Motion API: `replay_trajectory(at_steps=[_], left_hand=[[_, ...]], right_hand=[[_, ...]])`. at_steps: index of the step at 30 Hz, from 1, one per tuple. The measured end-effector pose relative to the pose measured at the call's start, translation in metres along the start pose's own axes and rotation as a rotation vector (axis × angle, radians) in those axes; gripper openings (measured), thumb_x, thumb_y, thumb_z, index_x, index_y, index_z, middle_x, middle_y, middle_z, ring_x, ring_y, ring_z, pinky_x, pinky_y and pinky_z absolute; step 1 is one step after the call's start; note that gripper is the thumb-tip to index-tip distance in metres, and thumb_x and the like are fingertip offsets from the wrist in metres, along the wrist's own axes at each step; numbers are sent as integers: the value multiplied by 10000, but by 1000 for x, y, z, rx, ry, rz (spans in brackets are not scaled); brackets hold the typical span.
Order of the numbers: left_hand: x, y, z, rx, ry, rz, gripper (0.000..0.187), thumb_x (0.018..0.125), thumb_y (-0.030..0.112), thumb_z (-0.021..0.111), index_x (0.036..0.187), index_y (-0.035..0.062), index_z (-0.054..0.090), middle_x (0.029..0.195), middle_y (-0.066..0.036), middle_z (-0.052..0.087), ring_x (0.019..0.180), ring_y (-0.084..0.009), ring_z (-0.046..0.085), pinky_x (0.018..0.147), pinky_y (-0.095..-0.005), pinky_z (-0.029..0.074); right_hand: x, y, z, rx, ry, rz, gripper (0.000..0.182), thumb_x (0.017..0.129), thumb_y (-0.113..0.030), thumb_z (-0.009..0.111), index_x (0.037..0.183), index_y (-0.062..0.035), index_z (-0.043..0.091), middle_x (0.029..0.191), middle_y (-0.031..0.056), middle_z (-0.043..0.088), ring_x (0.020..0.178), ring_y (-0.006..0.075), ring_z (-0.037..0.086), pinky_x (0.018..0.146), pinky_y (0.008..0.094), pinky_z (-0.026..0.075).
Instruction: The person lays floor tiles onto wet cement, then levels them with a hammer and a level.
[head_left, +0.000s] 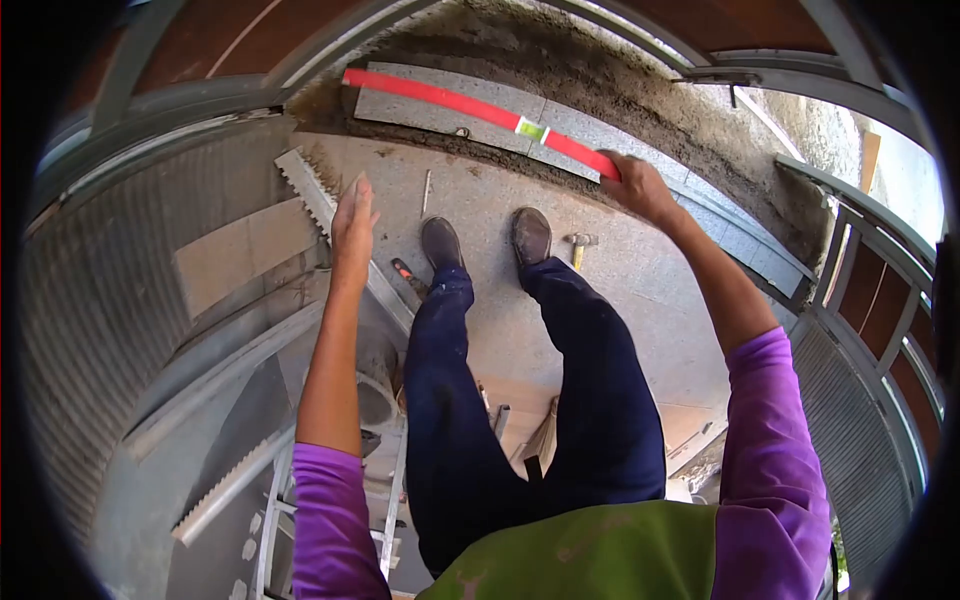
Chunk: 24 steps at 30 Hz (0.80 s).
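A long red spirit level (440,98) with a yellow-green vial lies along a row of grey speckled tiles (490,88). My right hand (640,188) is wrapped round its right end. To the left, my left hand (354,222) is raised with its fingers stretched out, apart from the level and holding nothing. Below and behind that hand runs a toothed metal strip (308,192). Rough wet-looking mortar (600,80) borders the tiles on their far side.
Beside my shoes lie a hammer (579,250), a red-and-black handled tool (404,270) and a thin white stick (427,192). A metal ladder (272,530) stands at lower left. Corrugated panels (90,330) and metal frames (885,310) enclose both sides. Boards (245,255) lean at left.
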<state>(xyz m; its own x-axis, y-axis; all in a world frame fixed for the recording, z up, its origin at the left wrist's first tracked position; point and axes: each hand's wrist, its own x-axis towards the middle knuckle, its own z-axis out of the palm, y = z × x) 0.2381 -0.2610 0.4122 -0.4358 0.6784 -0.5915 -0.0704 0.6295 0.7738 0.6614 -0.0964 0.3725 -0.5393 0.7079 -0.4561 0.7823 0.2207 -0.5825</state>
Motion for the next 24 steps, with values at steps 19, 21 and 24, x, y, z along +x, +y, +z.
replay_trajectory(at_steps=[19, 21, 24], left_hand=[[358, -108, 64, 839, -235, 675, 622, 974, 493, 609, 1376, 20, 574, 1352, -227, 608, 1237, -317, 599, 1049, -372, 440], [375, -113, 62, 850, -223, 689, 612, 974, 485, 613, 1379, 28, 574, 1369, -220, 598, 1234, -316, 601, 1054, -370, 435], [366, -111, 64, 878, -232, 689, 615, 973, 487, 611, 1381, 29, 573, 1385, -219, 587, 1250, -317, 591, 1061, -365, 429]], right_hand=[[170, 246, 154, -116, 122, -197, 395, 789, -86, 670, 1169, 23, 656, 999, 141, 620, 833, 316, 633, 765, 420, 537], [169, 257, 158, -111, 128, -200, 381, 794, -84, 670, 1160, 23, 654, 975, 134, 607, 812, 314, 622, 749, 424, 528], [167, 265, 161, -97, 149, -197, 354, 800, -87, 671, 1137, 21, 652, 945, 127, 586, 799, 315, 609, 737, 421, 512]])
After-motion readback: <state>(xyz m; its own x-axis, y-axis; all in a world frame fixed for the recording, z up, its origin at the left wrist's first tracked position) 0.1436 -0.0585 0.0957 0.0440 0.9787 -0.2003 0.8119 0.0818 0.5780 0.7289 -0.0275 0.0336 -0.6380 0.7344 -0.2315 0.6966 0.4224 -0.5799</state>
